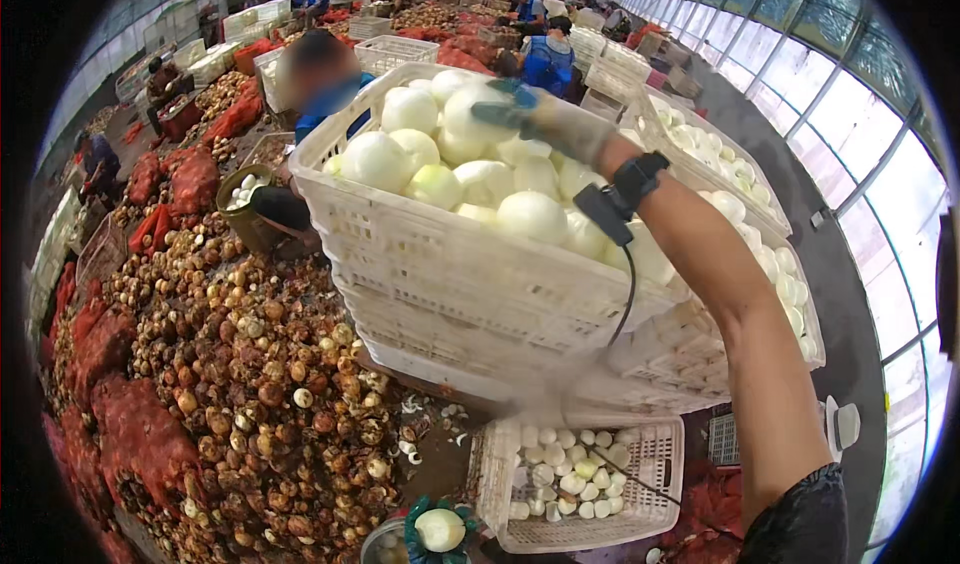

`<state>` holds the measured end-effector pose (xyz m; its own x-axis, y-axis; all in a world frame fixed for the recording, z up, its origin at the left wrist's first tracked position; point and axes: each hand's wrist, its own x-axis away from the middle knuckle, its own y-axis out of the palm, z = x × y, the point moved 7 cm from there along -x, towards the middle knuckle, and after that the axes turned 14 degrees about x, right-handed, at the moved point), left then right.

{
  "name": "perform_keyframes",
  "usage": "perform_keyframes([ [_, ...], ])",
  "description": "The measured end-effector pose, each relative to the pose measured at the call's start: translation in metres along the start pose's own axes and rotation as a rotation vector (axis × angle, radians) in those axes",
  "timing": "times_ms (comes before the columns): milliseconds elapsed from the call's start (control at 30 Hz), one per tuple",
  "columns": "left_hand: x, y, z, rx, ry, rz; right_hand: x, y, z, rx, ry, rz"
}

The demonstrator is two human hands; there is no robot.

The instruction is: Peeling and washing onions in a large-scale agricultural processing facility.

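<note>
My right hand point(514, 110), in a blue-green coated glove, is at the top of a white plastic crate point(457, 215) heaped with peeled onions point(530, 217). Its thumb and fingers lie around the near side of one large peeled onion point(469, 112); motion blurs the glove slightly. A black wrist device point(637, 181) with a cable is strapped above the glove. At the bottom edge, my left hand point(463, 523), in a dark green glove, cups a peeled onion point(440, 530) beside a bucket point(375, 540) partly cut off by the frame.
Unpeeled onions point(247, 384) and red mesh sacks point(139, 429) cover the floor at left. A low white crate point(502, 519) holds smaller peeled onions. More filled crates point(814, 346) stand at right. A nearby person point(319, 84) sits behind the stack; other workers point(549, 61) are farther back.
</note>
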<state>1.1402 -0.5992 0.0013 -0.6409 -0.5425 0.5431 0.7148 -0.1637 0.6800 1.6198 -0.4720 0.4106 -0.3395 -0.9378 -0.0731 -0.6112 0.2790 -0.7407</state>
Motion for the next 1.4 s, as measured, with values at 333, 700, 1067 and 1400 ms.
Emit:
perform_keyframes([
  [333, -0.005, -0.003, 0.0, 0.013, -0.025, 0.007, 0.016, -0.033, 0.017, 0.161, -0.048, 0.153],
  [700, -0.011, -0.003, -0.002, 0.015, -0.046, 0.022, 0.086, -0.042, 0.057, 0.695, 0.063, -0.054],
  [1067, -0.011, -0.005, -0.006, 0.035, -0.069, 0.025, 0.074, -0.096, 0.067, -0.183, 0.049, 0.231],
  [1400, -0.009, -0.011, -0.006, 0.052, -0.07, 0.039, 0.099, -0.048, 0.039, 0.675, 0.222, -0.242],
])
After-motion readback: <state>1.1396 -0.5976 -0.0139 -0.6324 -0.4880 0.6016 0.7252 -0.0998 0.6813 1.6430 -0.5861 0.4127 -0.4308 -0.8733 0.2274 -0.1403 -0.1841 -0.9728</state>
